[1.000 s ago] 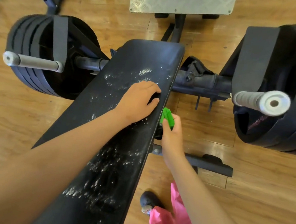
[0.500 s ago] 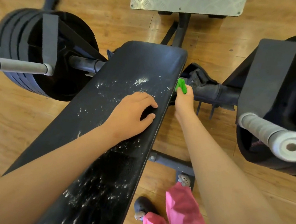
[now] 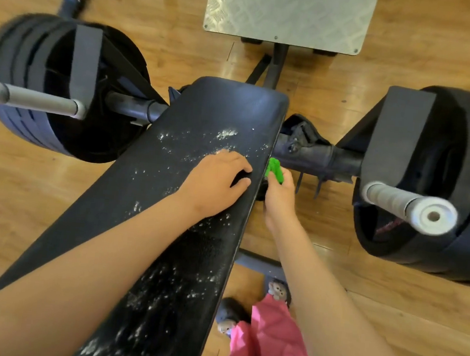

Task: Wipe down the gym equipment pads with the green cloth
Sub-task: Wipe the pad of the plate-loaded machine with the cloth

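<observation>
No readable text or numbers

No lettering, brand, label or figure can be made out anywhere. The black pad (image 3: 203,134) carries only scattered white flecks, and the metal plate (image 3: 287,10) only a raised tread pattern. The faces of the weight plates (image 3: 22,77) are dark and blurred, so any marking there cannot be told. The green cloth (image 3: 275,170) is plain where it shows.
</observation>
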The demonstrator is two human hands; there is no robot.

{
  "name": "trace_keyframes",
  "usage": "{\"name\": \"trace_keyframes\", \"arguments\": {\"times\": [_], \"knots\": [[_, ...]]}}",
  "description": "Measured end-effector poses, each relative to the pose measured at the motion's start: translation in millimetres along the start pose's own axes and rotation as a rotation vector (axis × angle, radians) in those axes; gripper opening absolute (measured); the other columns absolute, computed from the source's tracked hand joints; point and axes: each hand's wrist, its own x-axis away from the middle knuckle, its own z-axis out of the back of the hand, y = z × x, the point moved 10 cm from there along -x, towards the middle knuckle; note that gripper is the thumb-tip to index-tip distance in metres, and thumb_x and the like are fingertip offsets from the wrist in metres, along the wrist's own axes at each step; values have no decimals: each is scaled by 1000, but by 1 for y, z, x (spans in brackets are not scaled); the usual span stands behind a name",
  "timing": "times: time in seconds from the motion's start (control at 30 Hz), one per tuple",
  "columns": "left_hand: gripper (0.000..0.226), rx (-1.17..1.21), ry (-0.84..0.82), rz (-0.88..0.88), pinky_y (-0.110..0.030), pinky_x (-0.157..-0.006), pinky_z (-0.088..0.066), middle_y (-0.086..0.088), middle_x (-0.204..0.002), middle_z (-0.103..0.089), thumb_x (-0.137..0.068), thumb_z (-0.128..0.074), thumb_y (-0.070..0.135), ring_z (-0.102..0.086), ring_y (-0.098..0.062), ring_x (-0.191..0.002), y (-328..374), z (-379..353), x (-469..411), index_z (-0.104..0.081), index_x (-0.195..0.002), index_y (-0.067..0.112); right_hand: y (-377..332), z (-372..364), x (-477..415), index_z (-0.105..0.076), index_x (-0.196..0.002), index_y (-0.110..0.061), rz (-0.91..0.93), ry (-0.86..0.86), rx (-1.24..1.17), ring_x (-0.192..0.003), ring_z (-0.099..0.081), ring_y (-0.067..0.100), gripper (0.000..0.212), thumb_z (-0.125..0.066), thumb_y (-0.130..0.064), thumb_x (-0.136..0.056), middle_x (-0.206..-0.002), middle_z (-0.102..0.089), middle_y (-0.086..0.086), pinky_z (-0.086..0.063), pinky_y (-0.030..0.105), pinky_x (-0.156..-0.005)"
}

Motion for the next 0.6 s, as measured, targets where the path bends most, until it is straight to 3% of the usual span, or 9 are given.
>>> {"name": "trace_keyframes", "arguments": {"times": [0.1, 0.23, 0.43, 0.6], "knots": [[32, -1, -1, -10, -33, -103, -38, -2, -125, -62, -93, -55, 24, -55, -21, -116, 4, 4, 13, -61, -122, 12, -5, 1, 2, -53, -117, -17, 6, -1, 77, -106, -58, 27, 20, -44, -15, -99, -113, -61, 8, -47, 43, -91], [35, -22, 1, -15, -33, -104, -34, -1, -131, -58, -93, -55, 25, -52, -21, -121, 16, 12, 44, -59, -126, 13, 8, 8, 59, -53, -103, -20, 9, -52, 137, -88, -56, 25, 12, -43, -15, -100, -95, -59, 6, -45, 38, -73], [38, -46, -37, -13, -31, -107, -31, 1, -135, -55, -95, -51, 27, -49, -18, -124, 30, 18, 83, -55, -130, 15, 16, 10, 103, -52, -95, -25, -1, -7, 162, -95, -57, 29, 15, -42, -14, -99, -99, -59, 8, -46, 45, -81], [38, -50, -17, 6, -34, -108, -32, 1, -135, -55, -95, -50, 29, -50, -19, -123, 27, 25, 84, -54, -131, 15, 7, 9, 107, -50, -105, -16, -33, 34, 199, -93, -54, 22, 14, -40, -10, -99, -101, -58, 6, -44, 35, -83]]}}
